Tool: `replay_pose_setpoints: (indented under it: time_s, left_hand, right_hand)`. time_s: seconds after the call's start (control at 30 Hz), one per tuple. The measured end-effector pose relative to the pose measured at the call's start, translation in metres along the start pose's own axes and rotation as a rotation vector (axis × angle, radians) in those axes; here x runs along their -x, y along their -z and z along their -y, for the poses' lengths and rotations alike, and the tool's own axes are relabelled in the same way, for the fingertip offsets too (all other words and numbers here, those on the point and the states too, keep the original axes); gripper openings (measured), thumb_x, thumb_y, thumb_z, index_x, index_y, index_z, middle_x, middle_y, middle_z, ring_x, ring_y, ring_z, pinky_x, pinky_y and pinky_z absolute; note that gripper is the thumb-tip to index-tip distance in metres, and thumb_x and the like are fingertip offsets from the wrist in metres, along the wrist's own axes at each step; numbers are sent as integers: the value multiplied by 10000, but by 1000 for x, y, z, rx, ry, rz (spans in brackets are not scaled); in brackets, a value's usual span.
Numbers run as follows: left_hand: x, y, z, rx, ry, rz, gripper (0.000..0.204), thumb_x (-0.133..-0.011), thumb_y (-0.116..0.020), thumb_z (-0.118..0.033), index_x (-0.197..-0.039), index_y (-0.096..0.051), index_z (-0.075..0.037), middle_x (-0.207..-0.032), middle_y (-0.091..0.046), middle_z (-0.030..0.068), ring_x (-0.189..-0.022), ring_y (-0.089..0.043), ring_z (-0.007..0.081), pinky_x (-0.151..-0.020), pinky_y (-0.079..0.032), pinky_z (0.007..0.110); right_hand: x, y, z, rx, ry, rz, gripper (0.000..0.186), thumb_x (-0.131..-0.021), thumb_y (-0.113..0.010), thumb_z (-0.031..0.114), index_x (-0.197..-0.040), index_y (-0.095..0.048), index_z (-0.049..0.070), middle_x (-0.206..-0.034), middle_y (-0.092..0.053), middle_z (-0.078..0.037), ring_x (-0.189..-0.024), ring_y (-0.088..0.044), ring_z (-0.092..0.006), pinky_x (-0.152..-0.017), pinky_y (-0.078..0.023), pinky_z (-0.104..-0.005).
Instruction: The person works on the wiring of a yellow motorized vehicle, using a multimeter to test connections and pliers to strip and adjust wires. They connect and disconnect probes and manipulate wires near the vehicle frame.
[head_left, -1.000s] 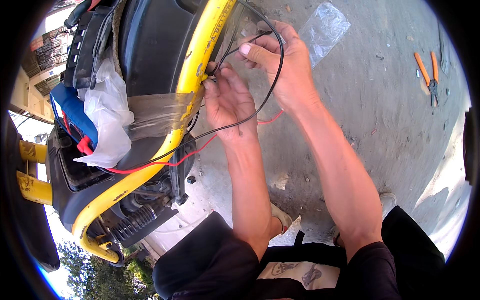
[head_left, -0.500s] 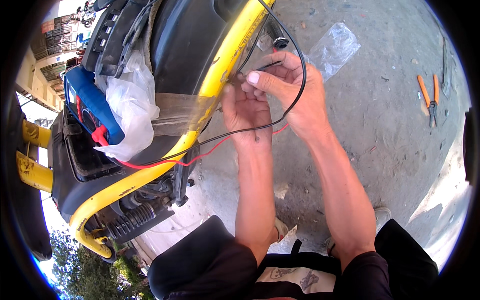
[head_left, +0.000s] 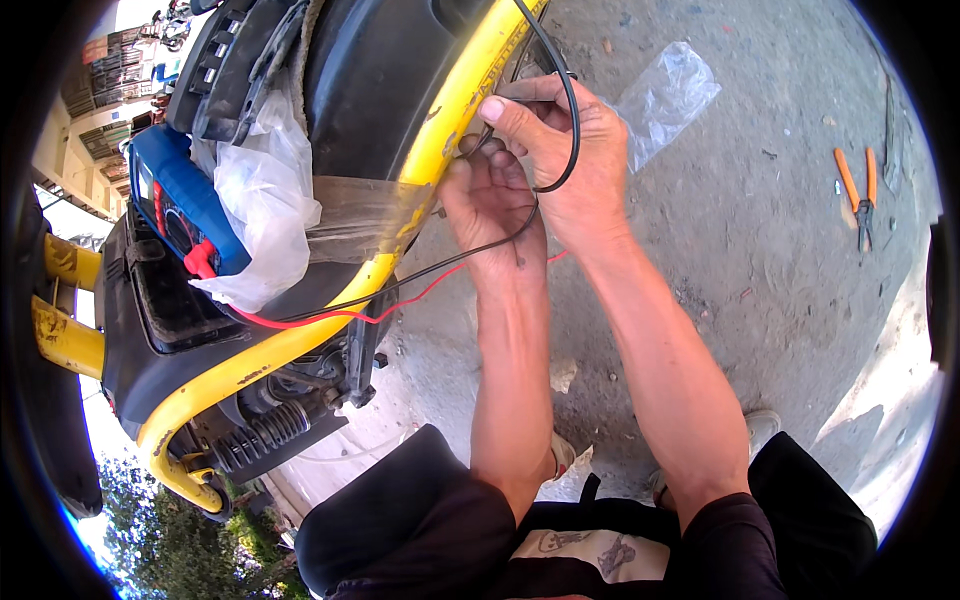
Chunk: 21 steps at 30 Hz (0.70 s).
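Note:
My right hand (head_left: 580, 150) is up beside the yellow frame tube (head_left: 375, 275) of a black-and-yellow scooter, its thumb and fingers pinched on a thin black test lead (head_left: 440, 264). The lead loops across the back of this hand. Just below and to the left, my left hand (head_left: 497, 205) is turned palm up, its fingers curled by the frame. Its fingertips meet dark wiring near the tube, and what they grip is hidden. A red test lead (head_left: 420, 297) runs behind my left wrist. Both leads come from a blue-cased meter (head_left: 190, 200) partly wrapped in a white plastic bag (head_left: 262, 215).
Orange-handled pliers (head_left: 864, 200) lie on the dusty concrete at the right. A clear plastic bag (head_left: 668, 100) lies beyond my right hand. Brown tape (head_left: 365, 215) wraps the scooter's body and tube. A shock absorber spring (head_left: 262, 437) shows beneath the tube.
My right hand has moved up and left, closer to the frame tube, drawing the black lead's loop with it. My left hand stays nearly in place, its fingers a little more raised.

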<state>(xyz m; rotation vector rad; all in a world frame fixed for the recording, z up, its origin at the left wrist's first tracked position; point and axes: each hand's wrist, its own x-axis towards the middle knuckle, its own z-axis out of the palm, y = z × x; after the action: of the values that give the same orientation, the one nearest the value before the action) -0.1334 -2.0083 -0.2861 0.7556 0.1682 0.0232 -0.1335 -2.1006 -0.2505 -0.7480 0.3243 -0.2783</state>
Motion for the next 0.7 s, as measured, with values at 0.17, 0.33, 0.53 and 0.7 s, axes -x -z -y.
replay_pose_setpoints:
  time_s: [0.17, 0.33, 0.53, 0.7]
  left_hand:
    - [2, -1, 0, -24, 43, -17, 282, -911, -702, -238, -1122, -609, -76, -1001, -649, 23, -917, -608, 120, -891, -535, 254]
    - [8, -10, -2, -37, 47, -23, 266, -913, -694, -222, -1115, -611, -71, -971, -639, 22, -913, -615, 116, -890, -559, 283]
    - [4, -5, -4, 94, 89, 16, 229, -917, -671, -157, -1096, -614, -27, -967, -642, 38, -923, -630, 130, -933, -564, 302]
    - [5, -5, -7, 207, 105, 92, 218, -910, -655, -69, -1102, -619, 29, -993, -668, 93, -926, -659, 151, -969, -564, 306]
  right_hand:
    - [-7, 2, -9, 15, 37, -48, 209, -864, -806, 101, -996, -697, -19, -769, -684, -30, -653, -582, -54, -561, -472, -214]
    - [-11, -7, -9, 131, 56, -26, 170, -905, -729, 66, -1011, -644, -35, -804, -688, -64, -598, -572, -50, -493, -455, -207]
    - [-18, -10, -9, 101, -18, -35, 445, -911, -652, 39, -1279, -454, -112, -939, -681, -121, -601, -598, -85, -454, -487, -216]
    - [-31, -1, -18, -162, -197, 51, 621, -866, -658, -20, -1393, -343, -115, -901, -647, -120, -607, -570, -106, -469, -504, -246]
